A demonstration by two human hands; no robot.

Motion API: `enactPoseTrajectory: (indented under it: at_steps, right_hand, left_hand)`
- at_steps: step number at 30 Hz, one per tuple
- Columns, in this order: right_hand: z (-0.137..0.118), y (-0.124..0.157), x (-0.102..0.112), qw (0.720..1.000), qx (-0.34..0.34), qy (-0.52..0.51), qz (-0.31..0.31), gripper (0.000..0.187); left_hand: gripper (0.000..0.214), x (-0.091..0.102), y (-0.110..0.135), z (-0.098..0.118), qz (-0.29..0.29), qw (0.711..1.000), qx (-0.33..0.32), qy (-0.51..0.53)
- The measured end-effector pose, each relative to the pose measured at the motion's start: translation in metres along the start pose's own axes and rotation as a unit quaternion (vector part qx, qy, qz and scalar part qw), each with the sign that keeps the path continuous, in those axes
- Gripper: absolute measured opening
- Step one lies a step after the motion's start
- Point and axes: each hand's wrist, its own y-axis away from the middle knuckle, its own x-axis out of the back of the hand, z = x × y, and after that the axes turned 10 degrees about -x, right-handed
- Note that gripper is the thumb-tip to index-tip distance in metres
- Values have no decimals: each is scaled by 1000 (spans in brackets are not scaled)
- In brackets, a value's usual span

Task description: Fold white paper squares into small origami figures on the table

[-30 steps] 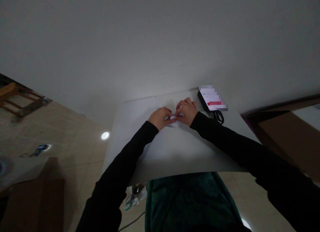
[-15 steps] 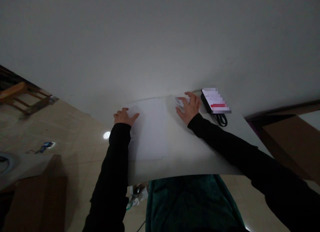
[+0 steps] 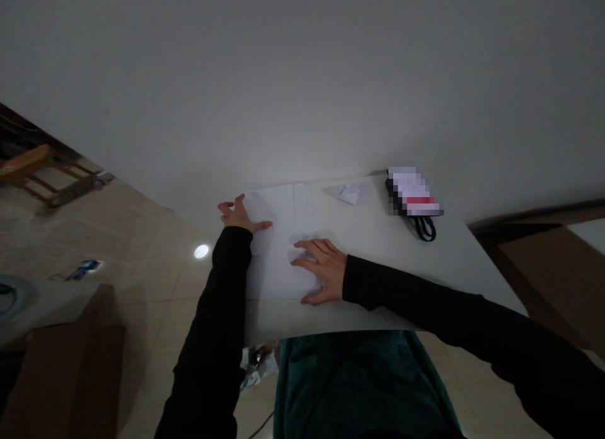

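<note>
A white paper sheet (image 3: 278, 250) lies flat on a white table top (image 3: 401, 262), with a faint vertical crease near its right side. My left hand (image 3: 241, 215) rests on the sheet's far left corner with its fingers spread. My right hand (image 3: 319, 269) presses flat on the sheet's near right part, fingers apart. Neither hand holds anything. A small folded paper piece (image 3: 352, 192) lies loose toward the far edge of the table, beyond my right hand.
A black packaged item (image 3: 413, 192) with a pixelated label and a black cord (image 3: 425, 230) lies at the far right of the table. A crumpled wrapper (image 3: 258, 366) lies on the tiled floor below the near edge. A wooden stool (image 3: 38, 171) stands at far left.
My right hand has let go of the small folded piece and moved nearer onto the sheet. That piece now lies by itself. My left hand has stayed at the sheet's far left corner since half a second ago.
</note>
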Motion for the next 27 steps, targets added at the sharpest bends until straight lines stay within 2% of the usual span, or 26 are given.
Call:
enactPoseTrajectory:
  at_steps: [3, 6, 8, 11, 14, 17, 19, 21, 24, 27]
  right_hand:
    - [0, 2, -1, 1000, -4, 3, 7, 66]
    - [3, 6, 3, 1000, 3, 9, 9, 65]
    - [5, 8, 6, 1000, 7, 6, 13, 65]
    - [10, 10, 11, 999, -12, -8, 28, 55]
    - [19, 9, 13, 997, -56, -29, 50, 43]
    - [32, 6, 12, 984, -106, -85, 116, 39]
    - [38, 3, 13, 966, -140, -125, 176, 39]
    - [42, 1, 14, 952, -162, -162, 206, 42]
    - [46, -1, 15, 929, -181, -259, 195, 43]
    - [51, 0, 16, 905, -187, -317, 211, 53]
  left_hand:
    - [117, 3, -3, -2, 28, 999, 2, 33]
    - [112, 9, -7, -3, 47, 996, 19, 68]
    - [100, 15, -8, -2, 25, 996, 28, 84]
    - [78, 23, -10, -4, -50, 993, 16, 105]
    - [51, 28, -11, -8, -117, 972, 7, 203]
    - [34, 30, -12, -9, -101, 945, -6, 311]
    - [34, 30, -12, -6, -73, 933, -21, 352]
    - [36, 28, -11, 0, -75, 924, -44, 373]
    - [38, 19, -5, 17, -98, 908, -74, 400]
    - [52, 8, 7, 39, -136, 868, -71, 473]
